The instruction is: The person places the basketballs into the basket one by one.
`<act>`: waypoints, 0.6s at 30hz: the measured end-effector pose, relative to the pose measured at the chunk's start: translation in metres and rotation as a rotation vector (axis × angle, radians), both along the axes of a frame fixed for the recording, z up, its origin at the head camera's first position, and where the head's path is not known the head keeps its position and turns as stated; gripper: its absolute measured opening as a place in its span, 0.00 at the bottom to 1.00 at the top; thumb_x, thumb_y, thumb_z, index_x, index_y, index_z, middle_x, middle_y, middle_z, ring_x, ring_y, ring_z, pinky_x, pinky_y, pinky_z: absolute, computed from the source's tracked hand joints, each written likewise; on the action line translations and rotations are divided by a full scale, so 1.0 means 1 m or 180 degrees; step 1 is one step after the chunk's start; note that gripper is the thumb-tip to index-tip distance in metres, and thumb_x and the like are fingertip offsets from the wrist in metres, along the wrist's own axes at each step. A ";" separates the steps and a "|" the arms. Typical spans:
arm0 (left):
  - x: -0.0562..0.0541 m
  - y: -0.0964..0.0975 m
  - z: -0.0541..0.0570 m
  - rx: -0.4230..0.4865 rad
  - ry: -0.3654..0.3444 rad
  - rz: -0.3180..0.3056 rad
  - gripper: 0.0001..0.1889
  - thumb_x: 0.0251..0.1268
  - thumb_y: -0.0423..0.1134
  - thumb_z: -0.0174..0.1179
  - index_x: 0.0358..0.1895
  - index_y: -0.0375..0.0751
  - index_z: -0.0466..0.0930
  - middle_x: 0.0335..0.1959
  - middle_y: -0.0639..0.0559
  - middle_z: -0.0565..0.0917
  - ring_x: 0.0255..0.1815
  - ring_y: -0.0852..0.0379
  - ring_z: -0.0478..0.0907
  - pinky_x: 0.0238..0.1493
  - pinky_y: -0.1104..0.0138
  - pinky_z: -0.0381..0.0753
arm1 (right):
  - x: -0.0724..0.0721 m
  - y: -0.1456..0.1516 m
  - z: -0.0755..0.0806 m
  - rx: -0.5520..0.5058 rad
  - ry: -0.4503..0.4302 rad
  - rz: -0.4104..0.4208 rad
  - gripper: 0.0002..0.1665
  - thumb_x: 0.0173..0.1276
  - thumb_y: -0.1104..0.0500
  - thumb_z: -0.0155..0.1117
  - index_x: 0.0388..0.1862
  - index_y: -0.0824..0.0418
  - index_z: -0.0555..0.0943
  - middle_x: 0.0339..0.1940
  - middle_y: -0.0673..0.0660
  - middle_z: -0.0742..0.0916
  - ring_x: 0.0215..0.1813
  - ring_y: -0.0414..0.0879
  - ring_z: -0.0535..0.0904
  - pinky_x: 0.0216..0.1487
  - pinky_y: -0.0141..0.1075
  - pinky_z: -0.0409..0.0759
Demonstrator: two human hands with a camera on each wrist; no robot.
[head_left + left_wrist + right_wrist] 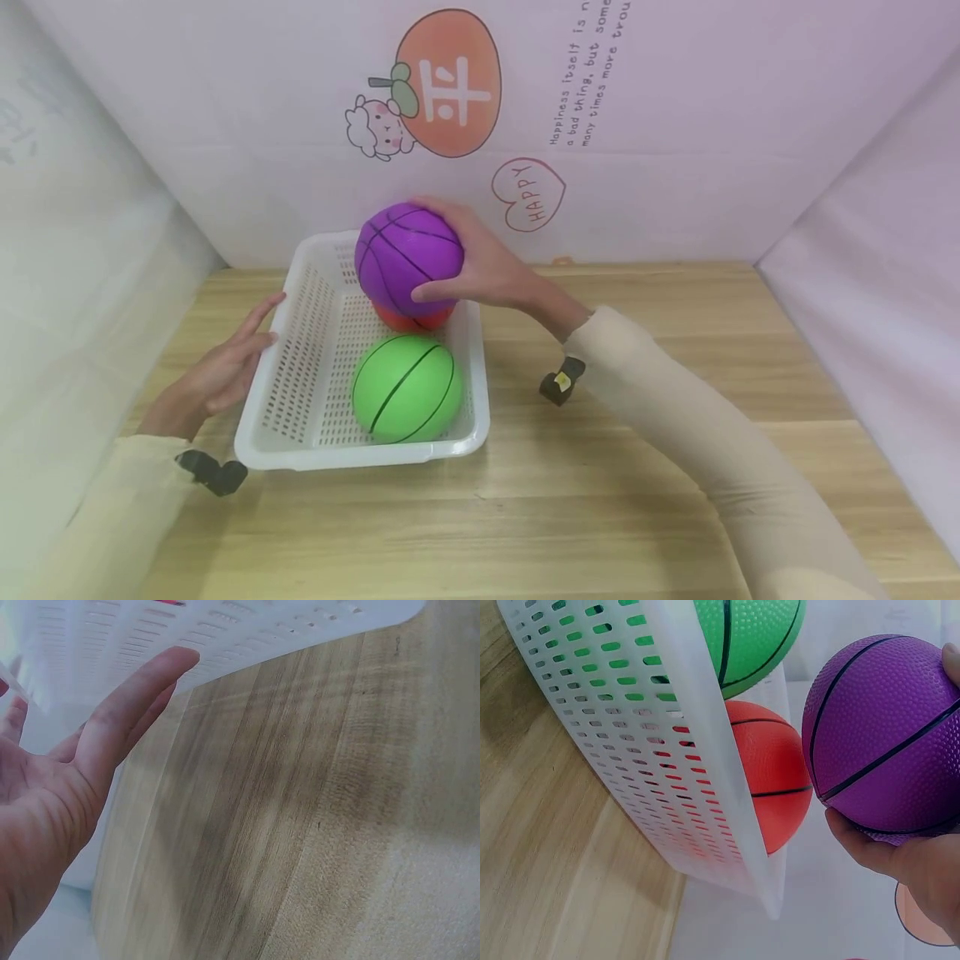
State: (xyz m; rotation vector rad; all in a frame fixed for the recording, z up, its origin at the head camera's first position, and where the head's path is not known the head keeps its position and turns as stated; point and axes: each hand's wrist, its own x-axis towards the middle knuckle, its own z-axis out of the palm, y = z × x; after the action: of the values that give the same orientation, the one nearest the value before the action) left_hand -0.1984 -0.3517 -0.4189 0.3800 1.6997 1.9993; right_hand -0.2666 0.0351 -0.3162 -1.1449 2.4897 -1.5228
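Note:
My right hand [480, 262] grips a purple ball [405, 258] with black basketball lines, thumb on the near side and fingers over the far side. In the right wrist view the purple ball [885, 735] is up above the rim of a white perforated basket [330, 457]. Below it a red ball [416, 321], partly hidden in the head view, lies in the back right of the basket. A green ball [408, 389] lies in front of the red one. At the basket's left wall, my left hand [225, 367] has its fingers extended, fingertips right at the rim.
The basket stands on a wood-grain table [585, 517]. A white backdrop [660, 183] with printed cartoons and lettering rises close behind the basket, and white cloth walls flank both sides. A small black device [562, 381] sits at each wrist.

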 end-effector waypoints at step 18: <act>-0.002 -0.001 -0.001 -0.0063 -0.0007 0.0033 0.32 0.85 0.38 0.33 0.81 0.69 0.32 0.64 0.50 0.67 0.58 0.53 0.78 0.52 0.51 0.80 | 0.002 -0.043 0.005 0.0406 -0.0033 0.0149 0.61 0.46 0.42 0.84 0.78 0.41 0.61 0.69 0.51 0.67 0.67 0.44 0.63 0.54 0.39 0.79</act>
State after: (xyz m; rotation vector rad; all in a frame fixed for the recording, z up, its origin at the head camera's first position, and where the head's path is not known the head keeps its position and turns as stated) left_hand -0.1999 -0.3525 -0.4204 0.3626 1.7222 1.9880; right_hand -0.2647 -0.0075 -0.3116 -1.1634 2.4932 -1.3335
